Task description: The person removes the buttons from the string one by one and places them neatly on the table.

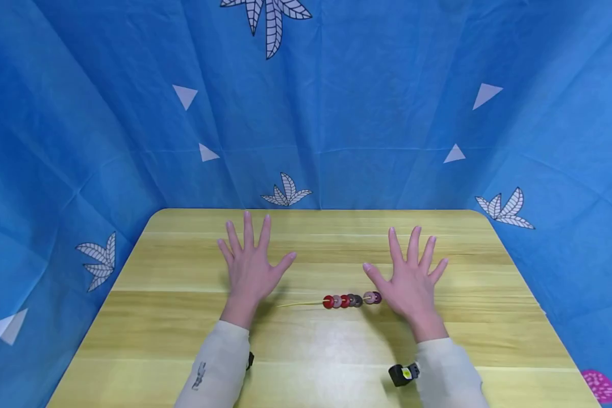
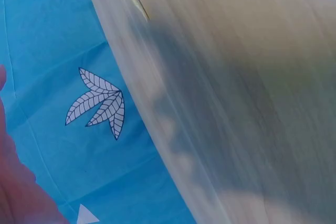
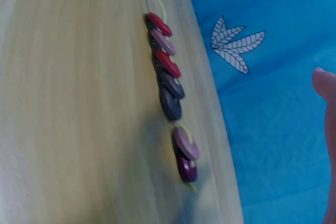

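- Head view shows a short row of round flat beads in red, pink and dark purple threaded on a thin yellow cord (image 1: 352, 300); it lies on the pale wooden bench (image 1: 183, 340), between the two hands and closer to the right one.
- In the right wrist view the beads (image 3: 169, 85) sit in two groups, five packed together and two a little apart, with bare cord trailing off past the red end.
- Right hand (image 1: 413, 283) is flat on the bench, fingers spread and straight, its thumb side just beside the purple end bead; it holds nothing.
- Left hand (image 1: 250, 266) is also flat and splayed, near the loose cord tip but apart from it.
- Judging from this, neither hand is working the string: a pause between handling steps. A next move would call for pinching the thin cord or a bead.
- Blue cloth with white leaves and triangles (image 1: 336, 113) hangs round the bench.
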Available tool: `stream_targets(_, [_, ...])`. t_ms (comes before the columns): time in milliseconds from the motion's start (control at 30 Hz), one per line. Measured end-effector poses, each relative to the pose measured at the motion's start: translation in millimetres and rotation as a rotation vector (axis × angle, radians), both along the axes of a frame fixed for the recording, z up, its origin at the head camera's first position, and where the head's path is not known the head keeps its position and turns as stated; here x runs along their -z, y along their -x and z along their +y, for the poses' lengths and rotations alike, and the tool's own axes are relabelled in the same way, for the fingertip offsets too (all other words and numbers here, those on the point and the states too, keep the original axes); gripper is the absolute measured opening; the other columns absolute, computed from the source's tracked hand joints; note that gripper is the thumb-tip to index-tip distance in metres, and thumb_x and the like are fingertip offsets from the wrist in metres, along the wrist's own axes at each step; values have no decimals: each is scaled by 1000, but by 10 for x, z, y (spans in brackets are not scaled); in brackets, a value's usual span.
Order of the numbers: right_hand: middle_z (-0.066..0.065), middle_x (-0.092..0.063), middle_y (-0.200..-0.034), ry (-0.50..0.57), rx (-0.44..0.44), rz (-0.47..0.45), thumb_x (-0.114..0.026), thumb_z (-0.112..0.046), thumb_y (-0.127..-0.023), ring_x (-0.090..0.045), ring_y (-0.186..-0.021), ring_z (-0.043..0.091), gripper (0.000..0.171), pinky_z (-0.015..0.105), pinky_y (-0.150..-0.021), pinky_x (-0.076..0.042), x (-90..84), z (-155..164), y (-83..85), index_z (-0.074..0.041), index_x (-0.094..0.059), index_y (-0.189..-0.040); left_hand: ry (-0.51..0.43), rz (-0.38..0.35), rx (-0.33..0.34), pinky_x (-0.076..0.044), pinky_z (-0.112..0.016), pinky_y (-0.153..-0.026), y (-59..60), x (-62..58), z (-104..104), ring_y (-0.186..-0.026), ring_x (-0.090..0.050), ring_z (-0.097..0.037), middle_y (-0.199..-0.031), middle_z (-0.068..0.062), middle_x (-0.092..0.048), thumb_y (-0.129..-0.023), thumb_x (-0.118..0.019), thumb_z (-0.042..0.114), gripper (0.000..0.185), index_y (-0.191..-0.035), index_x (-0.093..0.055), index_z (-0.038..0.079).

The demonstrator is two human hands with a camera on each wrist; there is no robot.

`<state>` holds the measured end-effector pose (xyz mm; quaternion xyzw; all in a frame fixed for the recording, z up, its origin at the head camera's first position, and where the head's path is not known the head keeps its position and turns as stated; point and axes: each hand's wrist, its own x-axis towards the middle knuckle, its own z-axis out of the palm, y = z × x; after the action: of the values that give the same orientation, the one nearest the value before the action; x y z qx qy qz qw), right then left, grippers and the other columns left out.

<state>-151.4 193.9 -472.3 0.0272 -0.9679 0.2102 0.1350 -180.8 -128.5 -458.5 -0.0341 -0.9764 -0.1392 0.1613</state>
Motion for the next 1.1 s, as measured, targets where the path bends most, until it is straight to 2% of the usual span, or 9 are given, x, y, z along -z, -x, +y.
stream_targets(200, [5, 26, -161, 45, -10, 9, -49, -73, -90, 32, -141, 35, 90, 71, -100, 21, 59, -76, -46, -34, -9, -161, -46, 7, 19, 2, -66, -111, -57, 21, 24, -145, 21, -40, -165, -7, 13, -87, -52, 76, 98, -161, -5, 31])
stream_targets(400, [3, 21, -163, 86, -68, 35, -55, -70, -90, 25, -145, 35, 88, 73, -103, 13, 109, -160, -81, -31, -19, -161, -94, 16, 58, -20, -66, -107, -147, 91, 106, -145, -8, -44, -166, -11, -1, -87, -57, 70, 97, -162, -13, 28])
stream_targets(567, [4, 8, -166, 85, -138, 75, -60, -66, -89, 12, -148, 38, 83, 75, -104, 4, 151, -218, -107, -31, -30, -158, -75, -5, 117, -29, -61, -104, -239, 170, 229, -140, -23, -44, -164, -13, -8, -87, -63, 66, 96, -161, -16, 27])
stream_targets(700, [5, -8, -166, 99, -195, 105, -63, -62, -89, -1, -148, 39, 75, 74, -103, -3, 196, -278, -124, -30, -42, -153, -71, -43, 164, -33, -57, -103, -306, 208, 325, -135, -32, -42, -162, -15, -17, -86, -67, 61, 95, -161, -20, 25])
stream_targets(900, [10, -30, -159, 100, -236, 125, -67, -58, -87, -20, -143, 40, 67, 72, -102, -12, 291, -385, -158, -28, -53, -145, -50, -124, 252, -38, -53, -104, -359, 255, 406, -128, -46, -39, -147, -17, -44, -88, -72, 48, 84, -155, -36, 14])
stream_targets(1100, [13, -42, -151, 109, -271, 126, -75, -50, -84, -31, -136, 40, 64, 69, -99, -17, 380, -466, -213, -26, -58, -141, -175, -256, 369, -43, -44, -103, -386, 341, 432, -123, -55, -32, -134, -13, -59, -86, -80, 29, 70, -145, -50, 7])
